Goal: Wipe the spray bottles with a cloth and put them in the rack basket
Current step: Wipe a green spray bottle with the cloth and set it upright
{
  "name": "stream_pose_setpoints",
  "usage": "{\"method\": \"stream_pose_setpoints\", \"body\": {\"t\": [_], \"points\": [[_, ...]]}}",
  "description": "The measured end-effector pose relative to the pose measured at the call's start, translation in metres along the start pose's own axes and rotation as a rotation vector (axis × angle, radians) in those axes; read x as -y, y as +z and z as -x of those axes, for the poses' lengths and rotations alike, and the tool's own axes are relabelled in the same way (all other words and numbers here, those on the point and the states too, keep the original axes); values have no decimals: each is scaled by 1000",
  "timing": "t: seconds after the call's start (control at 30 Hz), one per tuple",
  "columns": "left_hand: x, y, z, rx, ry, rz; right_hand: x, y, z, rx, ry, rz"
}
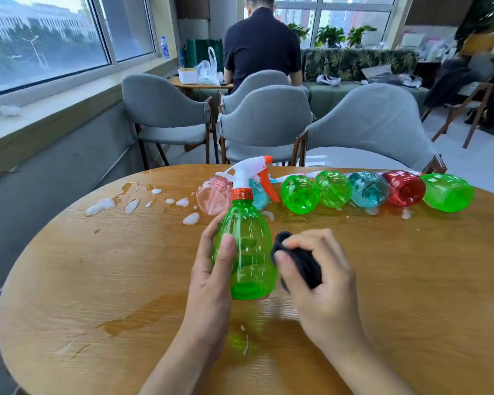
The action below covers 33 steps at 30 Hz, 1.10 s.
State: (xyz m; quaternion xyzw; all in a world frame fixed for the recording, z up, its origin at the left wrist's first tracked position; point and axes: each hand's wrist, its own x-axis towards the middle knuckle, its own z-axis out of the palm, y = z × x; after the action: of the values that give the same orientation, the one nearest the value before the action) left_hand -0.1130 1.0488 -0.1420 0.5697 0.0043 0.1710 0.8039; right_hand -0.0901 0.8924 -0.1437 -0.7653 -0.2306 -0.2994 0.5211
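Wooden and round, the table (97,280) fills the lower part of the view, with white foam blobs (100,206) and a wet patch (131,320) on its left side. Grey chairs (265,118) stand beyond its far edge. Along that far edge lies a row of spray bottles on their sides, bases toward the camera: a pink bottle (213,195), a teal one partly hidden behind it, two green bottles (300,193), another teal bottle (368,189), a red bottle (404,188) and a further green one (447,192). Nearer, a green spray bottle (247,249) with a white and orange trigger head is held upright just above the table. The left hand (211,275) is wrapped around its left side, thumb pressed on the front. The right hand (322,280) is closed around a bunched dark cloth (300,260), which touches the bottle's right side. No rack basket shows in view.
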Motion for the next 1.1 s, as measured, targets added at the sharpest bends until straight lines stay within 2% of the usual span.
{"method": "stream_pose_setpoints", "body": {"t": [0.07, 0.13, 0.23, 0.3, 0.43, 0.63, 0.83, 0.9, 1.03, 1.1], "points": [[0, 2, 2, 35, 23, -24, 3, -6, -13, -116, 42, -10], [0, 6, 7, 90, 63, -92, 12, -11, -24, -154, -5, -11], [2, 9, 12, 157, 130, -191, 25, -8, -33, -51, -137, 15], [4, 8, 13, 154, 147, -226, 22, -4, -34, 4, -136, 58], [5, 6, 13, 137, 144, -211, 11, -3, -32, 25, -27, 22], [-2, 6, 9, 15, 35, -81, 10, 1, -11, 117, -159, -21], [-10, -2, -2, -98, 18, 2, 5, 8, 22, 233, -324, 80], [-9, -2, -2, -81, 61, -38, 4, 6, 23, 193, -272, 28], [-4, 1, 6, 57, 147, -200, 17, -8, -5, -71, -133, -7], [0, 5, 11, 137, 152, -258, 20, -10, -21, -84, -89, 24]]}}
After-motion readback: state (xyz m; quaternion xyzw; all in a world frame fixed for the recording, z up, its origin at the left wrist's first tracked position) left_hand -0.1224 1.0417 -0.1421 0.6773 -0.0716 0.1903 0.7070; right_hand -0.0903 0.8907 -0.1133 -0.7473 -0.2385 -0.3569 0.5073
